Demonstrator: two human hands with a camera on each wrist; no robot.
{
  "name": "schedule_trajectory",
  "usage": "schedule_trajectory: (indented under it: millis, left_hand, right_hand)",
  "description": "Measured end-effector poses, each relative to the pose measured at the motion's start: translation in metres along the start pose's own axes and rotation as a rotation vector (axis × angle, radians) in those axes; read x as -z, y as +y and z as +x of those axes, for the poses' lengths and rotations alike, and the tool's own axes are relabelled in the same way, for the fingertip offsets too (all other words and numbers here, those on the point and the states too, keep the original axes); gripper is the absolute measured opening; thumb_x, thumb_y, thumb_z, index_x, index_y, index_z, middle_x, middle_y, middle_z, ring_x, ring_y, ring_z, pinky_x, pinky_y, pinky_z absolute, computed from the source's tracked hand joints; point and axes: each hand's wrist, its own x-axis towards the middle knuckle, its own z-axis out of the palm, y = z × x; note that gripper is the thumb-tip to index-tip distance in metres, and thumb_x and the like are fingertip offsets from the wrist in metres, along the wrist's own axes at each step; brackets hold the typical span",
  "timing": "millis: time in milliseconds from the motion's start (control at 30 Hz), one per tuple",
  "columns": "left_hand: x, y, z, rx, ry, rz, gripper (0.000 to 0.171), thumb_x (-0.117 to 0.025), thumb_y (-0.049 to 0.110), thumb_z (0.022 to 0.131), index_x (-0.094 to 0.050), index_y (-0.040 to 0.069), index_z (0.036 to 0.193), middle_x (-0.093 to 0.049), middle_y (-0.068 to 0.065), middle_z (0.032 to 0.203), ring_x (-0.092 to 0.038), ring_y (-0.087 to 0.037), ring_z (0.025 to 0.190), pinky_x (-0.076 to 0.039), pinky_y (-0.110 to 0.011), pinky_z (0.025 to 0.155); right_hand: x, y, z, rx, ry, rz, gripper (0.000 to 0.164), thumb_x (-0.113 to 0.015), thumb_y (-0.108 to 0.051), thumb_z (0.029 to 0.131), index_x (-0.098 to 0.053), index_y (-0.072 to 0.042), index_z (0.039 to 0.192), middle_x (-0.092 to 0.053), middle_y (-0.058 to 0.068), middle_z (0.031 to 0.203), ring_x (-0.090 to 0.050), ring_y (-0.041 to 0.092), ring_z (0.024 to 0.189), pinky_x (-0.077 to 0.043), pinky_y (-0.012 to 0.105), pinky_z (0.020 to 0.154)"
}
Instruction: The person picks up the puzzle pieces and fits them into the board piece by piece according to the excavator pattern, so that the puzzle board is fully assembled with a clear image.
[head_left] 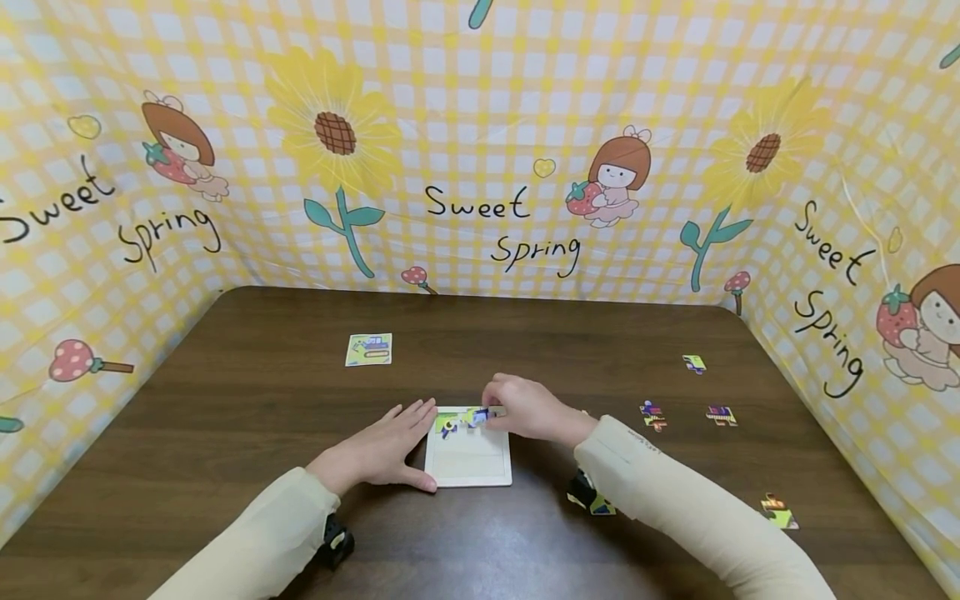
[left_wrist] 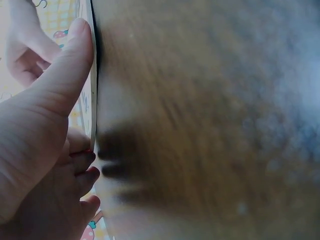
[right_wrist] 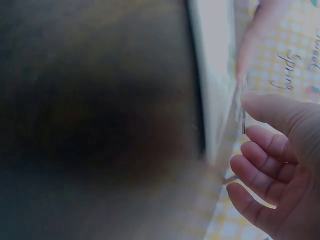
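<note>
A square white puzzle tray lies on the table between the hands. My left hand rests along its left side, fingers stretched toward the far corner and thumb at the near corner. Over the tray's far right part, my right hand pinches a jigsaw piece between thumb and index finger. In the right wrist view that piece shows edge-on as a thin strip, the other fingers loosely bent. Another green-and-yellow jigsaw piece sits in the tray's far left corner.
A picture card of a blue digger lies behind, to the left. Loose jigsaw pieces lie at right: one far back, others nearer. Another piece is partly hidden by the right wrist. Checked cloth surrounds the table.
</note>
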Motion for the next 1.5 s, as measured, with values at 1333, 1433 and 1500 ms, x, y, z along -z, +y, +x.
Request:
schedule_trajectory:
  millis: [1333, 1433, 1500]
  left_hand:
    - [0.004, 0.002, -0.001, 0.021, -0.026, -0.002, 0.1, -0.065, 0.056, 0.076, -0.026, -0.011, 0.139, -0.019, -0.025, 0.147, -0.017, -0.037, 0.134, -0.014, -0.051, 0.106]
    - [0.003, 0.002, 0.0, 0.024, -0.028, -0.007, 0.1, -0.066, 0.056, 0.076, -0.026, -0.011, 0.139, -0.019, -0.024, 0.147, -0.016, -0.037, 0.135, -0.014, -0.051, 0.106]
    - [0.003, 0.003, 0.0, 0.026, -0.028, -0.006, 0.1, -0.066, 0.056, 0.076, -0.025, -0.011, 0.14, -0.019, -0.024, 0.147, -0.016, -0.037, 0.135, -0.014, -0.051, 0.106]
  right_hand:
    - [-0.015, -0.003, 0.011, 0.197, -0.003, -0.045, 0.018, -0.074, -0.019, 0.079, -0.073, -0.014, 0.096, -0.059, -0.004, 0.085, -0.052, 0.007, 0.074, -0.044, 0.02, 0.063]
    - [-0.008, 0.003, 0.008, 0.177, 0.004, -0.01, 0.018, -0.072, -0.017, 0.081, -0.073, -0.013, 0.098, -0.06, -0.004, 0.088, -0.054, 0.008, 0.078, -0.046, 0.023, 0.067]
    - [0.0, 0.011, 0.005, 0.155, 0.023, 0.019, 0.02, -0.071, -0.016, 0.081, -0.072, -0.011, 0.101, -0.061, -0.003, 0.092, -0.056, 0.01, 0.083, -0.047, 0.026, 0.072]
